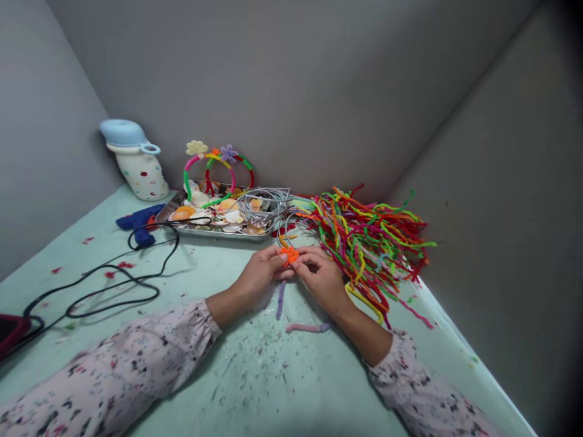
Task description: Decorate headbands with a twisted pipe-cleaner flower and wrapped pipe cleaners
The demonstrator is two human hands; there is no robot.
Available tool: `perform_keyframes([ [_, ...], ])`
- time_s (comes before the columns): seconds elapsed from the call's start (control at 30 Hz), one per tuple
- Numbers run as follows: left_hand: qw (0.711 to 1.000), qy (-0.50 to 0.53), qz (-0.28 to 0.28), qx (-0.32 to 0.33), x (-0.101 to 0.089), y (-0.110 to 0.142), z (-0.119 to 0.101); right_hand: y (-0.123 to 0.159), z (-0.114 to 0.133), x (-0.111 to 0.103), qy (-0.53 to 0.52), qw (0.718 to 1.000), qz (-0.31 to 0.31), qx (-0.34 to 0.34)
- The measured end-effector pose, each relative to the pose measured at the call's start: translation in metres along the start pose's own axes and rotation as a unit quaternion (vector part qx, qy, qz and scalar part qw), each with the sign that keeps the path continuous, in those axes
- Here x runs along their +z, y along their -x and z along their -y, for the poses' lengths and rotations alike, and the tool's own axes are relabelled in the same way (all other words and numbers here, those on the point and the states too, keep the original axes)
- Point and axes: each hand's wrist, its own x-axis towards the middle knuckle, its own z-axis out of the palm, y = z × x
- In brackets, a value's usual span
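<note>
Between the fingertips of both hands sits a small orange pipe-cleaner flower [290, 255]. My left hand [263, 271] pinches its left side with thumb and fingers. From the right, my right hand [320, 276] grips it in the same way. A purple pipe-cleaner piece [280, 300] lies just below the fingers. Nearer to me rests a pink and purple pipe-cleaner piece [307, 328]. Behind the hands are loops of thin grey wire [264, 203], partly on the tray.
A metal tray [218, 233] of shells stands at the back, with decorated headbands [186, 182] upright in it. To the right spreads a pile of colourful pipe cleaners [368, 237]. On the left are a blue glue gun [141, 220], its black cable [113, 267] and a white bottle [141, 173].
</note>
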Motion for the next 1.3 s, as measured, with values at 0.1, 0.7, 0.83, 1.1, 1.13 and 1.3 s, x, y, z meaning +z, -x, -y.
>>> perform_keyframes([
  [0.1, 1.000, -0.004, -0.006, -0.011, 0.000, 0.000, -0.002, 0.000, -0.002, 0.000, -0.002, 1.000, 0.008, -0.001],
  [0.7, 0.998, 0.053, 0.030, 0.000, 0.002, 0.003, -0.002, 0.005, 0.003, -0.003, 0.085, 0.990, -0.062, -0.094],
  [0.83, 0.997, 0.062, 0.035, 0.001, 0.001, 0.002, 0.000, 0.006, 0.008, -0.002, 0.145, 0.973, -0.037, -0.178],
  [1.1, 0.998, 0.034, 0.044, -0.004, -0.001, 0.001, 0.002, 0.005, 0.004, -0.002, 0.201, 0.956, 0.002, -0.214],
  [1.13, 0.999, 0.032, 0.044, -0.006, 0.000, 0.001, 0.002, 0.005, 0.004, -0.003, 0.205, 0.954, 0.005, -0.217],
  [1.3, 0.999, 0.031, 0.043, -0.010, 0.001, 0.001, 0.000, 0.006, 0.005, -0.005, 0.210, 0.952, 0.027, -0.219],
])
